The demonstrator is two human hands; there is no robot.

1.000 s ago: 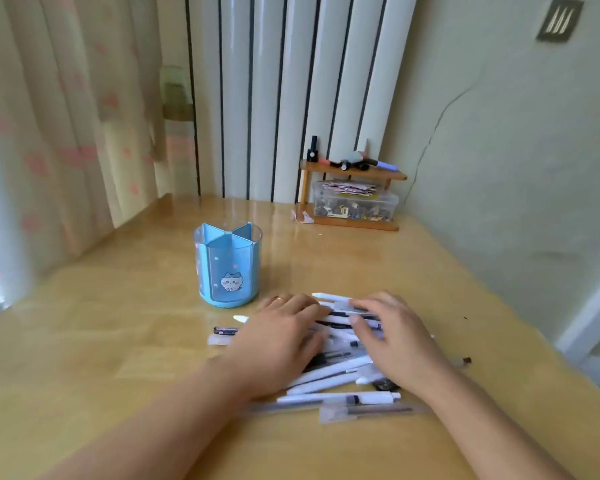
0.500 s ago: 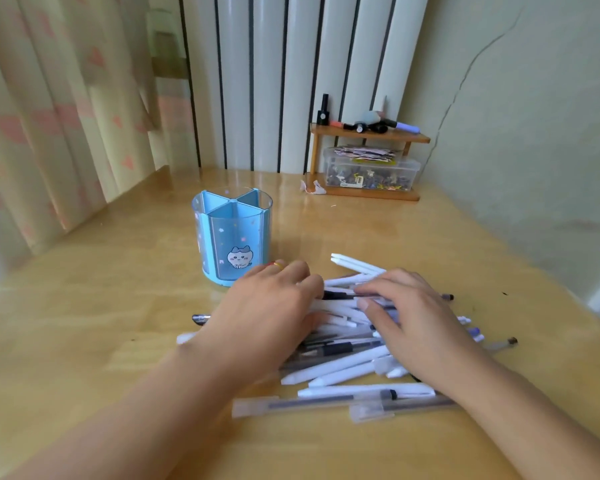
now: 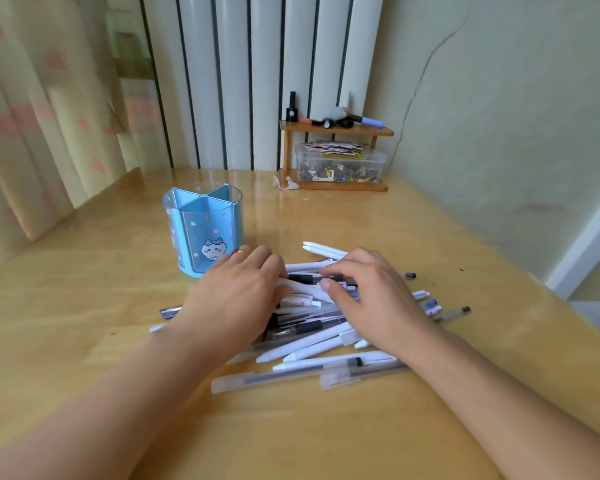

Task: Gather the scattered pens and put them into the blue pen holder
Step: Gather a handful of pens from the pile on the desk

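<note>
A blue pen holder (image 3: pixel 203 230) with a cat picture and several compartments stands upright on the wooden table (image 3: pixel 84 341). Just right of it lies a loose pile of pens (image 3: pixel 312 341), white, clear and black, spread across the table's middle. My left hand (image 3: pixel 236 292) rests on the left side of the pile, its fingertips bent down onto the pens, close to the holder's base. My right hand (image 3: pixel 371 292) lies over the right side, with a black pen (image 3: pixel 302 278) pinched between thumb and forefinger. Both hands hide part of the pile.
A small wooden shelf (image 3: pixel 336 131) with markers on top and a clear box (image 3: pixel 340 164) beneath stands at the table's back edge by the wall. Curtains (image 3: pixel 32 116) hang on the left. Stray pens (image 3: pixel 451 313) stick out to the right of the pile.
The view has come closer and tipped down. Both hands have slid a little farther over the pile, and the right thumb and forefinger have closed around a black pen.
</note>
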